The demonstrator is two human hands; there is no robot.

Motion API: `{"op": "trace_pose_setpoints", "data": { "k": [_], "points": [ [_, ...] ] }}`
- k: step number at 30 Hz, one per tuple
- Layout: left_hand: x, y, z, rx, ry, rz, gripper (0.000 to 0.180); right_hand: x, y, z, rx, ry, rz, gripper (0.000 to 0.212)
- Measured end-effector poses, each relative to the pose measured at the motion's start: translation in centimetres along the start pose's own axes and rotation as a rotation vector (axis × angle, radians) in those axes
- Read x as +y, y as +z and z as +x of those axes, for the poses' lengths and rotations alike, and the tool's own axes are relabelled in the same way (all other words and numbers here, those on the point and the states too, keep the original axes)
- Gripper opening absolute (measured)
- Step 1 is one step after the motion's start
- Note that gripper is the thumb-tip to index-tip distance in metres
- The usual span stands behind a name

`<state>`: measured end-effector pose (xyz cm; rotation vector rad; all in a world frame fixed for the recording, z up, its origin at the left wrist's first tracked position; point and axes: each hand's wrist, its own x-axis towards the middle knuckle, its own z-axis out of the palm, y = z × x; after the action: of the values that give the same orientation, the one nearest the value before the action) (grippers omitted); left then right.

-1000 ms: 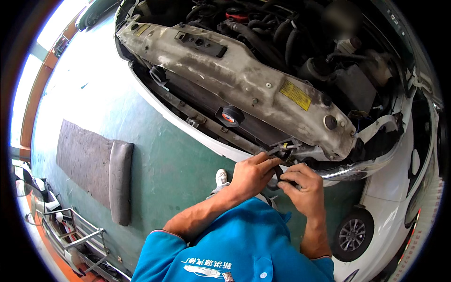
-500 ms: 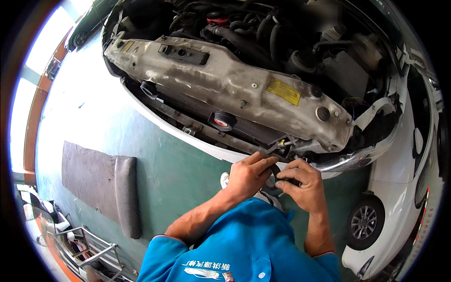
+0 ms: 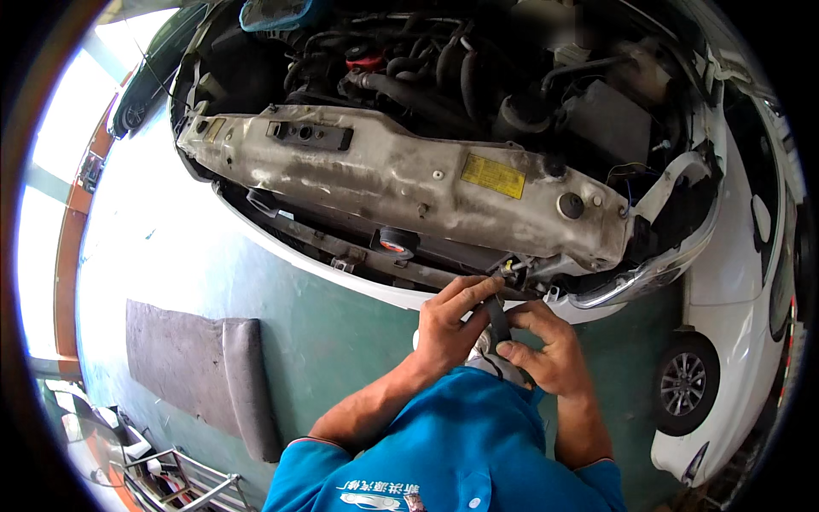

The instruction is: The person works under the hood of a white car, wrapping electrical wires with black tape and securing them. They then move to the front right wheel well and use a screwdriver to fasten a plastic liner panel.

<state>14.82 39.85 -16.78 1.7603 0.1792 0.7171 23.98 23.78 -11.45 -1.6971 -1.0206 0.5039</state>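
A short dark flexible strip runs between my two hands, just in front of the open front end of a white car. My left hand pinches its upper end, fingers bent toward the bumper. The thumb and fingers of my right hand close on its lower end. Whether it is tape or rubber I cannot make out. Beyond my fingertips, a small yellow-marked fitting sits in the gap behind the white bumper. A round horn with a red centre is farther left in that gap.
A dusty beige radiator support panel with a yellow label crosses the car's front, with the engine bay behind it. A grey mat lies on the green floor at left. Another white car stands at right, a metal frame at lower left.
The strip now shows upright between my hands, where before it was mostly covered by my fingers. My right hand has come slightly lower. The whole view has shifted a little.
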Motion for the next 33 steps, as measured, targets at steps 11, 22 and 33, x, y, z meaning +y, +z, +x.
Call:
{"op": "trace_pose_setpoints", "data": {
  "k": [11,22,33],
  "points": [
    [2.4,-1.3,0.6,-0.083,0.096,0.072,0.035,0.1,-0.7,0.0,0.135,-0.163,-0.442,0.028],
    [2.5,-0.7,0.9,-0.042,0.240,0.382,0.023,0.2,-0.3,0.3,0.158,-0.227,-0.605,0.032],
    [2.2,0.2,1.5,-0.127,0.314,0.619,0.028,0.7,-0.5,0.2,0.161,-0.218,-0.603,0.028]
  ]
}}
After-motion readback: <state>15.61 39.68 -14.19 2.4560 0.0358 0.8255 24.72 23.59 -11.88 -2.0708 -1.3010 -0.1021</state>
